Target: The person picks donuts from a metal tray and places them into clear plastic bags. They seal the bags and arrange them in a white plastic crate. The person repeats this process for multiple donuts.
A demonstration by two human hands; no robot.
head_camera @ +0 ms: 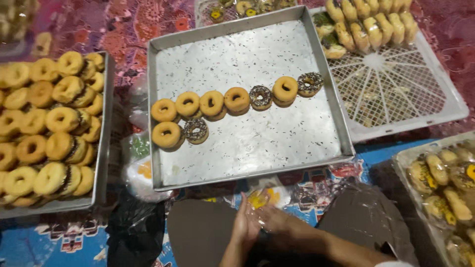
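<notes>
Both hands low between the knees: left hand (pixel 246 223) and right hand (pixel 273 221) pressed together around a clear plastic wrapper (pixel 261 200) with a yellow mark, apparently working it open. Nothing visibly inside yet. Up ahead, middle metal tray (pixel 324 99) nearly bare, only nine doughnuts (pixel 236 100) left, some chocolate-sprinkled. Left tray (pixel 103 158) heaped with plain ones. White lattice crate (pixel 396 94) and right tray (pixel 403 160) already carrying wrapped pieces.
</notes>
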